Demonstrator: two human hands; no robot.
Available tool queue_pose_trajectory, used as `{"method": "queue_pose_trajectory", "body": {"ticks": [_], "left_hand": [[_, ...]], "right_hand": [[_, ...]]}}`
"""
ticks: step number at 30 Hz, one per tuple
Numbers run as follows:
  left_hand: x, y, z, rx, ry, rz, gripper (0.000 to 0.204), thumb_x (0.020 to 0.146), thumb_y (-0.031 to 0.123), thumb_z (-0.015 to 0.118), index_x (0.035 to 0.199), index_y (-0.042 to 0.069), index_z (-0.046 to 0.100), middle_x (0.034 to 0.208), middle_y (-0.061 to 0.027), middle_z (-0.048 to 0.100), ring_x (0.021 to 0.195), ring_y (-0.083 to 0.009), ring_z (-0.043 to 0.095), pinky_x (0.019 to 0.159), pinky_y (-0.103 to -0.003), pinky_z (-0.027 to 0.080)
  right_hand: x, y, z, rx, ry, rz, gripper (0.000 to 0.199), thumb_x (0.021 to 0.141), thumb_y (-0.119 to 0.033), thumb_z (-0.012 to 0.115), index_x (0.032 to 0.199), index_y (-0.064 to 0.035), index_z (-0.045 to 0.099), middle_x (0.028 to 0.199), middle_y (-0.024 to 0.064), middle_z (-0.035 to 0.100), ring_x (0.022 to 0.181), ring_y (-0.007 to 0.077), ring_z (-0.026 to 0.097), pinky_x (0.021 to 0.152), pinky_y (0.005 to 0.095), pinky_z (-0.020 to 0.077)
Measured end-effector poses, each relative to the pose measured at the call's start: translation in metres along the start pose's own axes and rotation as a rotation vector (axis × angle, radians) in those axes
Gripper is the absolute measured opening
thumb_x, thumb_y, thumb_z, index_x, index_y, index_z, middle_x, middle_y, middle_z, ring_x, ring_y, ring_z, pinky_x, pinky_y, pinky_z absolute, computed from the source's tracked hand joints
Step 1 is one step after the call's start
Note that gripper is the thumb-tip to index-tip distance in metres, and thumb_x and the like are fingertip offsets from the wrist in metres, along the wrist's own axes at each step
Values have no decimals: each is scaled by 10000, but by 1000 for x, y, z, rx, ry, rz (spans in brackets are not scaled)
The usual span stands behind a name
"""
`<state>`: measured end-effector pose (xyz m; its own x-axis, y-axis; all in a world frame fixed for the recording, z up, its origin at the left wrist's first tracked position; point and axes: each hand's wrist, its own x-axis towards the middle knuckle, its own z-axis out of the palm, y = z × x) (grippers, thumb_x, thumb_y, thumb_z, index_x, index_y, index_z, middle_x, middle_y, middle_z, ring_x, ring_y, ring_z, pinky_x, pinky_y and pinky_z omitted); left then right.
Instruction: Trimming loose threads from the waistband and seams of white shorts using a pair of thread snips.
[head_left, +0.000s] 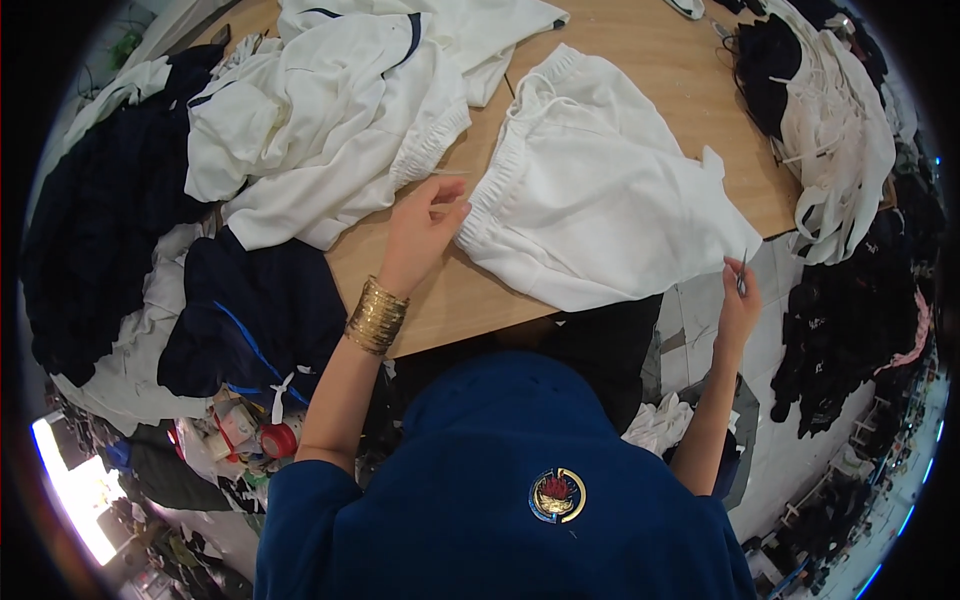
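Observation:
A pair of white shorts (600,180) lies across the table in front of me, its gathered waistband and drawstring toward the left. Beside the waistband is my left hand (428,220), fingers curved and thumb apart from them, with nothing plainly held. A thin pale strand shows just above its fingertips. My right hand (738,300) is closed on small dark thread snips (742,280), whose points face up at the lower right corner of the shorts. Whether the fingers also pinch the fabric there, I cannot tell.
White garments with navy trim (330,120) are heaped on the wooden table (430,310) at the left. Navy garments (250,310) hang over its left edge. At the far right lies a pile of white pieces (840,130). Dark clothing (840,330) lies beyond the table's right edge.

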<state>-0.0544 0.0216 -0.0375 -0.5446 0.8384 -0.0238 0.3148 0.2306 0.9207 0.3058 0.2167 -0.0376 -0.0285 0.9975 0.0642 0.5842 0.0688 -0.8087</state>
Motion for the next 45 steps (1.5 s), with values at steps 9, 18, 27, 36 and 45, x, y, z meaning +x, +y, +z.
{"method": "queue_pose_trajectory", "body": {"ticks": [9, 18, 27, 36, 45], "left_hand": [[4, -20, 16, -78, 20, -11, 295, 831, 94, 625, 1109, 5, 579, 1006, -121, 629, 919, -179, 611, 792, -286, 495], [7, -15, 28, -1, 132, 8, 294, 825, 121, 635, 1098, 22, 593, 1007, -94, 601, 938, -189, 583, 795, -292, 480], [68, -11, 54, 215, 114, 50, 271, 788, 222, 683, 967, 31, 613, 963, -106, 557, 904, -221, 566, 767, -309, 464], [32, -7, 11, -3, 38, -80, 162, 807, 153, 659, 816, 11, 582, 795, -27, 546, 743, -109, 537, 651, -245, 433], [4, -5, -20, -268, -329, -342, 98, 834, 130, 640, 828, 72, 561, 769, 72, 515, 724, -21, 453, 672, -177, 362]], "right_hand": [[-16, -22, 28, 28, -117, -174, 144, 841, -134, 625, 960, -55, 644, 819, -17, 616, 549, 51, 356, 525, 208, 337], [-7, -23, 35, -131, -54, -293, 259, 769, -71, 652, 1026, -77, 623, 1005, 66, 586, 797, 195, 531, 701, 288, 427], [55, 19, 36, -367, 9, -258, 188, 783, -181, 664, 896, -39, 619, 791, 88, 596, 735, 238, 606, 673, 339, 457], [-16, -51, -90, 224, -916, 51, 127, 734, -65, 676, 811, 17, 615, 690, 6, 583, 672, 102, 559, 628, 239, 429], [-25, -14, -76, -412, -644, 94, 212, 818, -172, 602, 905, 20, 627, 759, 90, 655, 733, 147, 603, 699, 263, 448]]}}
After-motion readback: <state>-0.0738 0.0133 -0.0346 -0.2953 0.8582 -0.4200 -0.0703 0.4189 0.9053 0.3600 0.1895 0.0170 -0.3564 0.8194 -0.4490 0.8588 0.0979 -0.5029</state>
